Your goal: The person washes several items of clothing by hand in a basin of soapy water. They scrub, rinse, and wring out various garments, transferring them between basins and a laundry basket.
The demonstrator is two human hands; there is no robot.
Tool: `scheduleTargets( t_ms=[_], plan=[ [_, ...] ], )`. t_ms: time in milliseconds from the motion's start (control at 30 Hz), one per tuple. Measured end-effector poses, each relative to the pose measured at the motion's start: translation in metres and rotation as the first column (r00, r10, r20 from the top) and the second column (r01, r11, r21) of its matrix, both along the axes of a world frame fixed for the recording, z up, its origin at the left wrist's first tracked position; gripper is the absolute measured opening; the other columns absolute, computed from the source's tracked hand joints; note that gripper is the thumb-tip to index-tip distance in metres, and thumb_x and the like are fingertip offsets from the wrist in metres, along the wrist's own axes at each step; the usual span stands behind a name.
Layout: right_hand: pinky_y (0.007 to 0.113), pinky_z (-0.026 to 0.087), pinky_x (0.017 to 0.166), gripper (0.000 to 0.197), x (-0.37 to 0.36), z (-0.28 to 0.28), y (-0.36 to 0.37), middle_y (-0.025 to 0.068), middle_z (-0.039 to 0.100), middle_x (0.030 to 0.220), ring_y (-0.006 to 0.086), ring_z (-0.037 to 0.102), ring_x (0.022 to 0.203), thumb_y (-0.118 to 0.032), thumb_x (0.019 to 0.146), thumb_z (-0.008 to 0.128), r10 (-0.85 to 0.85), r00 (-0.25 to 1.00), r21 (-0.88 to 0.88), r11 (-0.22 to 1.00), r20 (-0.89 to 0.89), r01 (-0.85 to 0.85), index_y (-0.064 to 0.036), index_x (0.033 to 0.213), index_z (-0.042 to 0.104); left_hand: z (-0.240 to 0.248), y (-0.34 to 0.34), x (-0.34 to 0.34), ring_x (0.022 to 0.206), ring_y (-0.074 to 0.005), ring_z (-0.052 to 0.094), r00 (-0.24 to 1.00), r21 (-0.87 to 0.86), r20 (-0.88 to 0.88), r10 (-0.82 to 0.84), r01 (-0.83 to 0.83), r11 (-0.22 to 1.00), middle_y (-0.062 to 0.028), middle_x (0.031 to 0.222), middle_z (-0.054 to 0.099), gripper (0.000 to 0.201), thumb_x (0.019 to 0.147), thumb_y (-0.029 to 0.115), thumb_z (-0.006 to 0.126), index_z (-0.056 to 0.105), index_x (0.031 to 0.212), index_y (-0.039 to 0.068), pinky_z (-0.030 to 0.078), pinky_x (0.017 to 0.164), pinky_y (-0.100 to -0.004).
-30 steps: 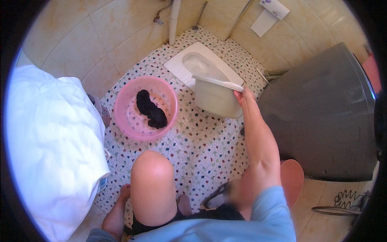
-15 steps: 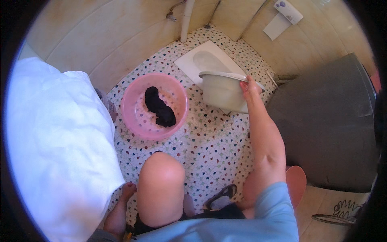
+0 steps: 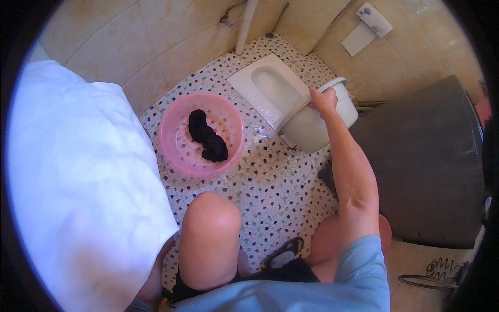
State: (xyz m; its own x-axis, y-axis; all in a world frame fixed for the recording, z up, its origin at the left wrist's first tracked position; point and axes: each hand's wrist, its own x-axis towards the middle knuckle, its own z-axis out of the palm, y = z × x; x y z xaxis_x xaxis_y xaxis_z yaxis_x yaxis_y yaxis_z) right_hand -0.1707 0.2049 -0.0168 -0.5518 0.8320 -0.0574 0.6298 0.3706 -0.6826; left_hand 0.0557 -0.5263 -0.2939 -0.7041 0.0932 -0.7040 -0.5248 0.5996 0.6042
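Note:
My right hand [image 3: 324, 100] grips the rim of a pale grey-white plastic basin [image 3: 313, 128], fingers closed round it. Held steeply on its side beside the white squat toilet [image 3: 245, 83], the basin has its rim turned towards the toilet bowl, and its inside is hidden. Wet shine shows on the toilet's near edge. To the left on the floor stands a pink basin [image 3: 174, 165] with a bunched black cloth [image 3: 208, 137] in it, which no hand touches. My left hand does not show.
A large white cloth [image 3: 88, 156] fills the left side. A big dark grey panel-like object [image 3: 416, 166] stands at right. My bent knee [image 3: 210, 223] is in front, over the speckled mosaic floor [image 3: 265, 203]. A pipe [image 3: 246, 26] runs down the far wall.
The grey-white basin has tipped further and swung slightly right, uncovering more of the toilet bowl. My right hand keeps hold of its rim. At left, the white cloth has shifted right.

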Motion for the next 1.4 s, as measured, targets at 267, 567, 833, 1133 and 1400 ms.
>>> scheduleTargets(
  t_ms=[267,567,833,1133,1400],
  plan=[
    [0.050,0.050,0.081,0.035,0.040,0.038,-0.023,0.0272,0.064,0.097,0.0425,0.063,0.093,-0.024,0.084,0.064,-0.044,0.989,0.479,0.878,0.139,-0.028,0.0023,0.104,0.052,0.085,0.069,-0.064,0.072,-0.0152,0.061,0.994,0.179,-0.090,0.053,-0.036,0.983,-0.0080,0.086,0.065,0.020,0.095,0.021,0.057,0.058,0.099,0.001,0.050,0.066,-0.0283],
    [0.051,0.048,0.079,0.035,0.147,0.036,-0.081,0.0280,0.064,0.092,0.0452,0.062,0.088,-0.023,0.082,0.064,-0.091,0.993,0.347,0.931,-0.076,0.112,0.0018,0.103,0.050,0.361,0.185,-0.061,0.079,-0.0147,0.064,0.669,0.229,-0.743,-0.015,0.275,0.934,-0.0071,0.086,0.067,0.014,0.084,0.003,0.063,0.065,0.098,0.000,0.050,0.074,-0.0270],
    [0.045,0.049,0.077,0.033,0.277,-0.070,-0.143,0.0206,0.067,0.088,0.0360,0.065,0.084,-0.020,0.076,0.067,-0.312,0.842,-0.105,0.949,-0.440,0.297,0.0029,0.095,0.054,0.385,0.337,-0.006,0.083,-0.0128,0.062,0.743,0.450,-0.610,-0.275,0.611,0.651,-0.0053,0.090,0.066,0.013,0.086,0.009,0.064,0.065,0.096,0.002,0.050,0.072,-0.0274],
    [0.037,0.054,0.073,0.043,0.394,-0.077,-0.079,0.0182,0.068,0.096,0.0280,0.068,0.084,-0.025,0.075,0.066,-0.362,0.929,-0.368,0.876,-0.071,0.313,0.0047,0.106,0.062,0.193,0.424,0.073,0.056,-0.0193,0.050,0.853,0.266,0.521,0.034,-0.200,0.943,-0.0053,0.072,0.050,0.059,0.084,0.059,0.057,0.052,0.107,0.005,0.047,0.049,-0.0371],
    [0.035,0.050,0.066,0.034,0.593,0.050,0.003,0.0076,0.067,0.082,0.0185,0.063,0.074,-0.036,0.088,0.060,-0.217,0.975,-0.130,0.966,0.053,0.222,-0.0036,0.093,0.069,0.032,0.450,0.115,0.072,-0.0225,0.058,0.732,0.265,0.674,0.095,-0.361,0.894,-0.0062,0.078,0.055,0.042,0.092,0.044,0.050,0.050,0.104,0.004,0.054,0.071,-0.0406]
  ],
)
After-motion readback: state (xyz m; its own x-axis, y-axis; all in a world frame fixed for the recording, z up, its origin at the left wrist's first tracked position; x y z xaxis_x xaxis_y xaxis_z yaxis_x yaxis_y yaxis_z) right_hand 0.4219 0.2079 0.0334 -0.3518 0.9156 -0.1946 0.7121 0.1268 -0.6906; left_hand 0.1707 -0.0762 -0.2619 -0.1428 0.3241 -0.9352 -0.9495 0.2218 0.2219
